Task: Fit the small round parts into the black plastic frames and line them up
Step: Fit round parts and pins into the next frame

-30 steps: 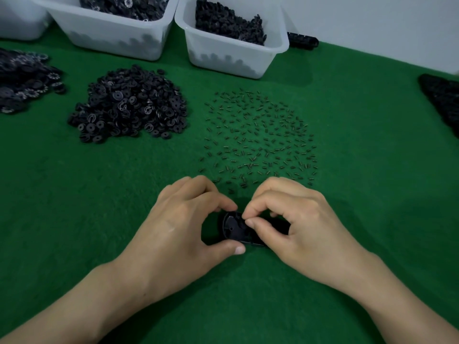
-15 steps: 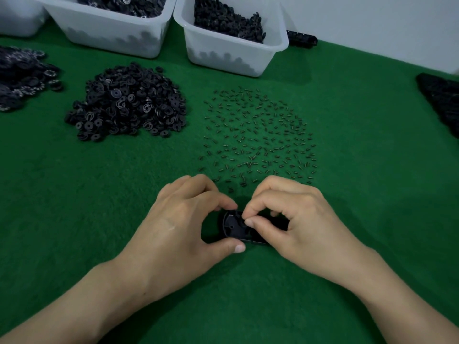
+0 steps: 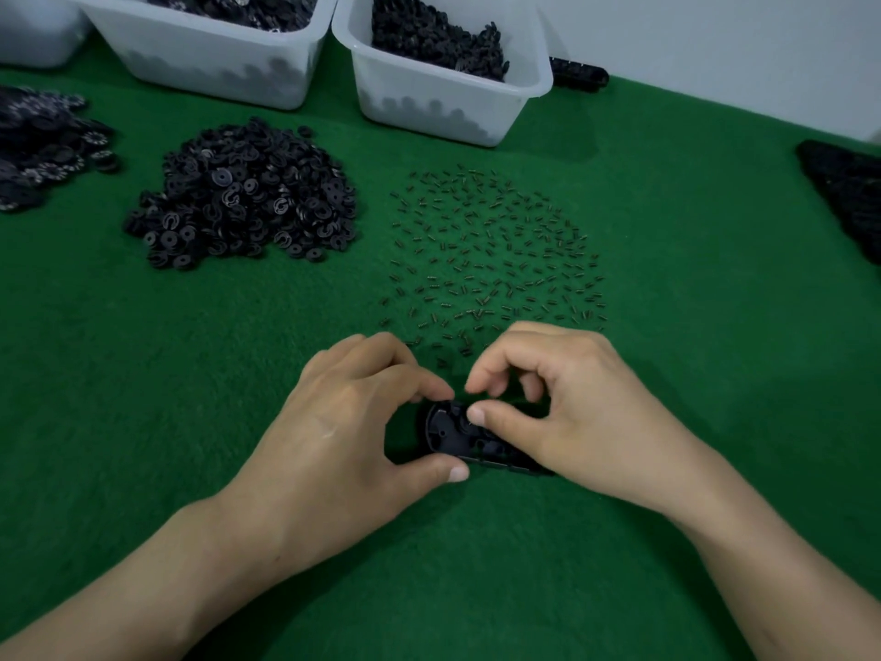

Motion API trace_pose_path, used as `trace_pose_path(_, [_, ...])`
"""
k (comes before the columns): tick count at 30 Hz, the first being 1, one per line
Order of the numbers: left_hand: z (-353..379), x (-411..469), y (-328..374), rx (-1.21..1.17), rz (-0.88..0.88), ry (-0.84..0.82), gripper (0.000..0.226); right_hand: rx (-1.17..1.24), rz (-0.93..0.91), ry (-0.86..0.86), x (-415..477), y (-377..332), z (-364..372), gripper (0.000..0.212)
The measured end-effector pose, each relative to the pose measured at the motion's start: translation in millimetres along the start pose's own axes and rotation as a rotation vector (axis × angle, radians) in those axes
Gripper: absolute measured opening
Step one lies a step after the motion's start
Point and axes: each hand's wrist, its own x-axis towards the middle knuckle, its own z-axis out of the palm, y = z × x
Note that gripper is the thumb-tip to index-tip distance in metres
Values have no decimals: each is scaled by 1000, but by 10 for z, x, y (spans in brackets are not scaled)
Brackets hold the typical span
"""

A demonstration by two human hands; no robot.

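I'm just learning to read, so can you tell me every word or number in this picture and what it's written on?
No words, numbers or signs can be read here.
Round parts in the pile: some carry pale curved marks, too small and blurred to read as letters.
Black frame: no writing shows.
White bins: no label shows.

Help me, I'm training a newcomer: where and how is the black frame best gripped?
Probably grip the frame across its narrow width at the rounded left end, coming from the left: it lies flat and long, the left hand pinches it so, leaving the top free for the right hand.
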Motion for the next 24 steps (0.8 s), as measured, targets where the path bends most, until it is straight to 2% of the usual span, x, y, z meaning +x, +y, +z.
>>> trace_pose_path(3, [-5,-1,5,-6,-3,-3,51,63,43,-2,11,11,-48,9])
trace_pose_path(5, [-7,-1,6,-10,-5,-4,52,65,76,66,47,58,-123,6])
trace_pose_path(7, [-7,-1,1,-10,-6,-5,52,-80,80,122,125,102,-169,9])
trace_pose_path(9, [-7,0,4,-12,-7,-8,52,-222,81,108,201,101,-166,10])
trace_pose_path(13, [-5,5,8,-12,-7,-3,52,-366,32,20,283,13,-109,13])
trace_pose_path(17, [-5,3,3,-6,-4,-4,52,-454,-11,1,245,-17,-116,7])
trace_pose_path(19, [-7,2,4,-6,-6,-7,53,-377,-11,50,144,3,-140,6])
trace_pose_path(22, [-6,0,3,-6,-7,-10,53,-104,12,165,-81,30,-129,12])
trace_pose_path(24, [-5,2,2,-4,-6,-10,53,-31,-23,176,-189,31,-51,11])
